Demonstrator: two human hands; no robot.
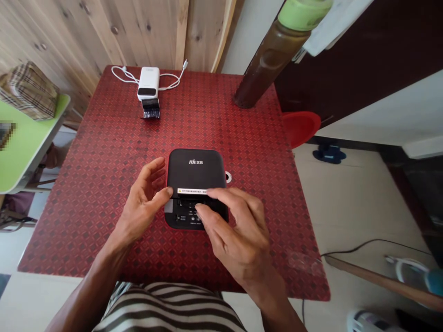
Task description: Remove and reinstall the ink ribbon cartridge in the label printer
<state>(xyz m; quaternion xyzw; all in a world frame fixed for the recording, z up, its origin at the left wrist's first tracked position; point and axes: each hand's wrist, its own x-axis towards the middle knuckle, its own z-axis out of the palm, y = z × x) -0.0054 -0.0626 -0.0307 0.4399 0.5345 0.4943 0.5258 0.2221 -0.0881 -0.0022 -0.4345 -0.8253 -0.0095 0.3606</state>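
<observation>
A black, square, flat device with rounded corners (196, 174), which looks like a small receipt printer, lies on the red patterned table. It has white lettering on its lid, a white warning strip (191, 191) along the lid's front edge, and small buttons on its front panel. My left hand (143, 198) is at its left side, thumb on the lid's left edge, the other fingers loosely curled and apart. Over the right front is my right hand (238, 226), index fingertip at the strip's right end and thumb at the front panel. Nothing shows between them.
A white power bank-like device with a cable (148, 83) lies at the back left. A tall brown bottle with a green lid (270, 60) stands back right. A white ring-shaped item (228, 177) shows beside the black device. A green table (31, 157) is at left.
</observation>
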